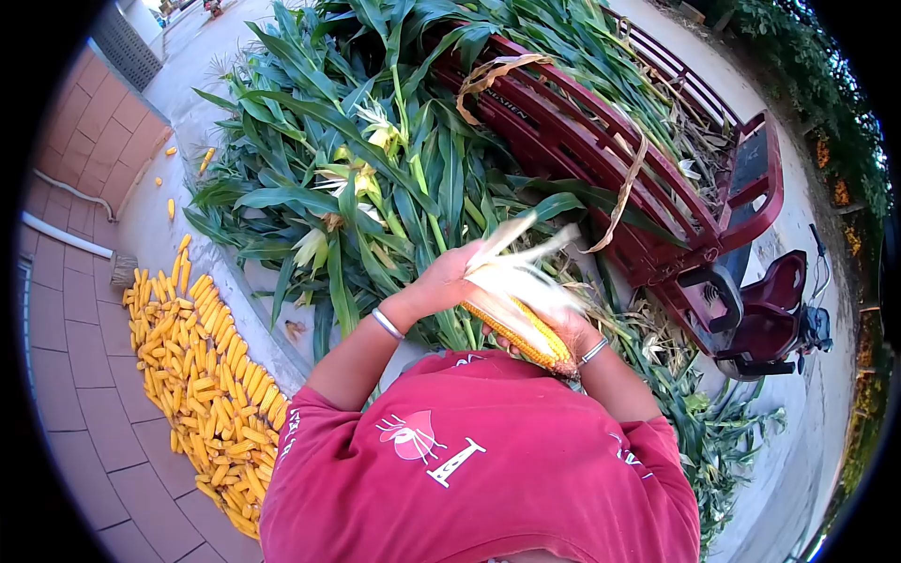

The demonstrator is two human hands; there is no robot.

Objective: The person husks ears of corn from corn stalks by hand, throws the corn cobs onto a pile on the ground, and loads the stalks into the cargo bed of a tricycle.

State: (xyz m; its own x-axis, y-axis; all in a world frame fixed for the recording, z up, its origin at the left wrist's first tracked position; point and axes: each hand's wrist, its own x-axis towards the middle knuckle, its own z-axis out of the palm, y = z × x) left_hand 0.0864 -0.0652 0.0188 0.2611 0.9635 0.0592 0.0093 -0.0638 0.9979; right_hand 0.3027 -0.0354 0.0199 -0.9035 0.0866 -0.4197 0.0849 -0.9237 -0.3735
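An ear of corn lies slanted in front of my chest, its yellow kernels partly bare. Pale husk leaves are peeled back from it and stick out at the upper end, slightly blurred. My left hand is closed on the husk at that upper end. Around the lower part of the ear, my right hand is closed, with some fingers hidden behind it. Just beyond both hands is a big heap of green corn stalks, with several ears still in their husks among the leaves.
A pile of husked yellow corn cobs covers the tiled floor at left, with a few strays farther back. A dark red cargo tricycle, loaded with stalks, stands at right. A tiled wall rises at far left.
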